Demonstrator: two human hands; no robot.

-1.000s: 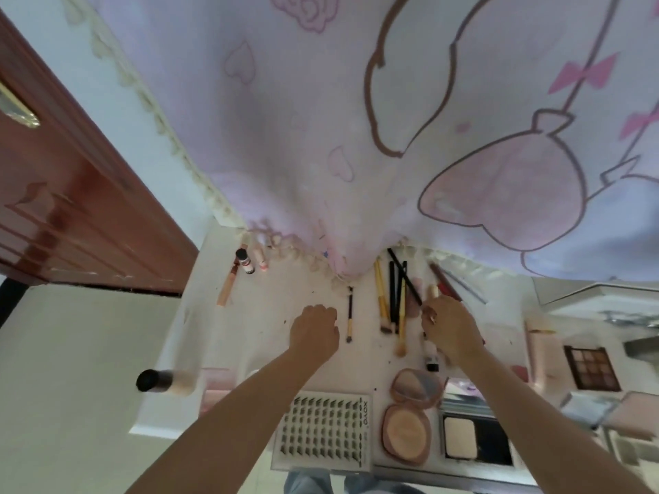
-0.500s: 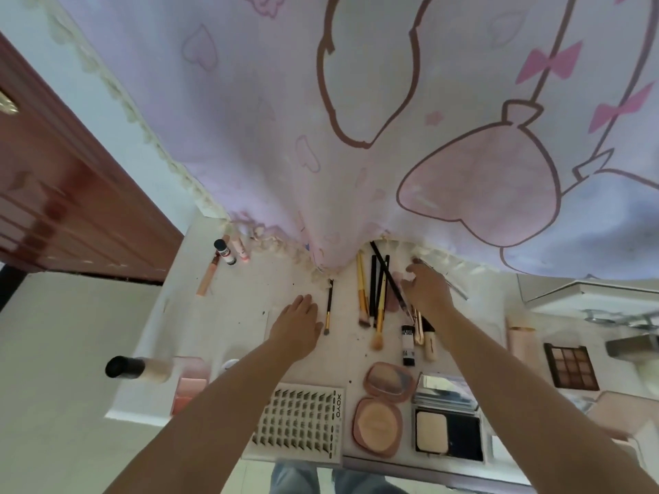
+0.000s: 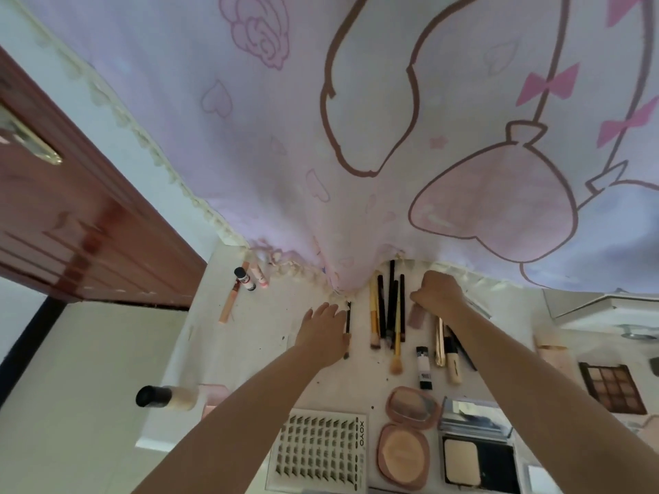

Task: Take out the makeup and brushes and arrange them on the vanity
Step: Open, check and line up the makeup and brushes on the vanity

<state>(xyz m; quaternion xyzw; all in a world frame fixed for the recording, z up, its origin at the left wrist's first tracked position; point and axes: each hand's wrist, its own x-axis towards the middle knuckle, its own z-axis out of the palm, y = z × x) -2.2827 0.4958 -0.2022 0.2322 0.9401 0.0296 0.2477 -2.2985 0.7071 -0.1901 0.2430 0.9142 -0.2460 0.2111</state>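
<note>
White and speckled, the vanity top [image 3: 256, 347] runs from a dark red door [image 3: 71, 237] on one side to a pale cabinet at the other, and a pink printed curtain [image 3: 356, 137] hangs over its far edge, covering whatever lies behind and the tops of the tallest handles.

Near that far edge the left hand [image 3: 322, 331] lies flat with fingers straight and spread, touching a thin black brush [image 3: 347, 328] along its side. The right hand [image 3: 437, 292] is curled into a fist at the curtain hem; whether it pinches anything cannot be told, since the knuckles hide the fingertips. Between the two hands lies a row of brushes [image 3: 387, 311], gold and black handles side by side, their upper ends tucked under the cloth. Just beside the right wrist lie a small tube with a black cap [image 3: 423, 365] and a pale concealer stick [image 3: 453, 365], partly covered by the forearm.

Along the near edge sit a lash tray [image 3: 321, 451], an open round compact [image 3: 406, 429] and an open black powder case [image 3: 478, 458], the last cut off by the frame. An eyeshadow palette [image 3: 611, 388] lies toward the right-hand edge. At the left-hand edge a foundation bottle [image 3: 165, 397] lies on its side, overhanging; small tubes [image 3: 249, 279] cluster at the far left corner.
</note>
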